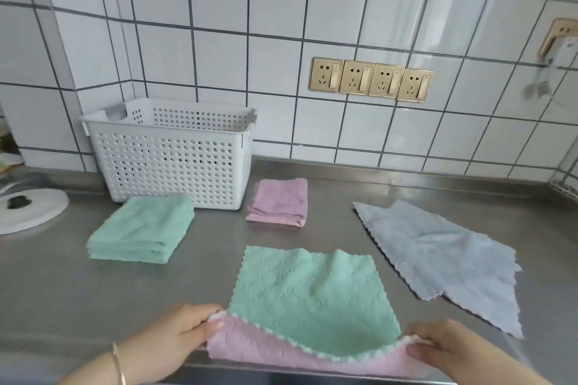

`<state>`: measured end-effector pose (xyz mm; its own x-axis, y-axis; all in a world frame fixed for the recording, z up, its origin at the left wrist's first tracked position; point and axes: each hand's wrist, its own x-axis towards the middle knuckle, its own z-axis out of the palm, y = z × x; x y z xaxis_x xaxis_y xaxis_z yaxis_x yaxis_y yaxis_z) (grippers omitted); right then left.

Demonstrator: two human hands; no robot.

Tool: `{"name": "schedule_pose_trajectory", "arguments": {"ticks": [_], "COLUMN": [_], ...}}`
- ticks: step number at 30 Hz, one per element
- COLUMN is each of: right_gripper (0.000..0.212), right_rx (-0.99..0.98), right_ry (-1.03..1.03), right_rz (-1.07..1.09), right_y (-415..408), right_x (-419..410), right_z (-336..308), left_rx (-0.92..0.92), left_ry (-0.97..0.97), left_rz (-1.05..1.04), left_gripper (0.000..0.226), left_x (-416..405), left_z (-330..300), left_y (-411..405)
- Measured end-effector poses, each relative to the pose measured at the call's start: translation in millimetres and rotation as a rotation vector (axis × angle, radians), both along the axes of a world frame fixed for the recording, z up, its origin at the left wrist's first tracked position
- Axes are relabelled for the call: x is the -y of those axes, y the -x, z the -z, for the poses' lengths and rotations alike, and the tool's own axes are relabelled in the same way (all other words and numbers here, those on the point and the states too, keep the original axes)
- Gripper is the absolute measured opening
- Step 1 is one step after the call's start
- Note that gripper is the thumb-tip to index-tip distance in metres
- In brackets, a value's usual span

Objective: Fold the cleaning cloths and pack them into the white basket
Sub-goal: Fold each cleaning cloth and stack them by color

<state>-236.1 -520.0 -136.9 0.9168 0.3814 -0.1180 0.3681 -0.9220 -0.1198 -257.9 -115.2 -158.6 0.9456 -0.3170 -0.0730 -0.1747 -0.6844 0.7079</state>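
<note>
Both hands, left and right, pinch near corners of green cloth. Soft, light, limp; sags between. Likely corner grips suit folding.

Fluffy, textured cloths lie on a brushed-metal bench, beside a perforated plastic basket and glossy tiles.
</note>
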Motion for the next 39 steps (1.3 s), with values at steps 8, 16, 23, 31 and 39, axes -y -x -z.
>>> {"name": "schedule_pose_trajectory", "arguments": {"ticks": [8,16,23,31,39], "right_gripper": [0.031,0.032,0.036,0.032,0.037], "right_rx": [-0.225,-0.163,-0.061,0.016,0.163], "right_ry": [-0.579,-0.662,-0.587,-0.512,-0.826], "right_rz": [0.292,0.531,0.633,0.691,0.845], "right_y": [-48,-100,-115,-118,-104], "right_x": [-26,-46,-52,-58,-59], "right_z": [-6,23,32,41,38], "left_rx": [-0.093,-0.110,-0.003,0.148,0.423], "left_ry": [0.309,0.147,-0.084,-0.292,-0.427], "left_rz": [-0.281,-0.537,-0.599,-0.598,-0.529], "left_gripper": [0.023,0.024,0.032,0.025,0.036], "left_x": [25,50,47,55,64], "left_z": [6,11,27,32,28], "left_y": [-76,-130,-150,-152,-137]}}
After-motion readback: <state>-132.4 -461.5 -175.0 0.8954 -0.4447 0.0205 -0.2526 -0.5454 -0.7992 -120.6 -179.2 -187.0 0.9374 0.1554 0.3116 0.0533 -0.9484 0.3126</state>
